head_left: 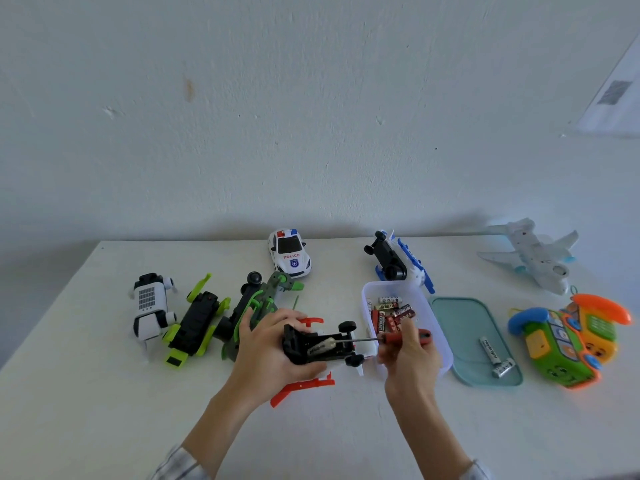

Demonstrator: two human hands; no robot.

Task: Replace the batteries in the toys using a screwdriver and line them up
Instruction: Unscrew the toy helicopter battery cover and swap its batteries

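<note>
Hands work above the white table (104, 393): left hand (266, 344) grips the upturned red-and-white toy (318, 348), right hand (405, 348) pinches the red-handled screwdriver (391, 338), its thin metal tip at the open battery bay. Tip could slip on the smooth black plastic and flick the battery out. Spare batteries (389, 315) lie in the clear tub (440, 334).

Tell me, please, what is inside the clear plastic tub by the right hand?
The clear plastic tub holds a loose pile of batteries, mostly red and black. The right hand, gripping the screwdriver, covers the tub's near end, so anything there is hidden.
</note>
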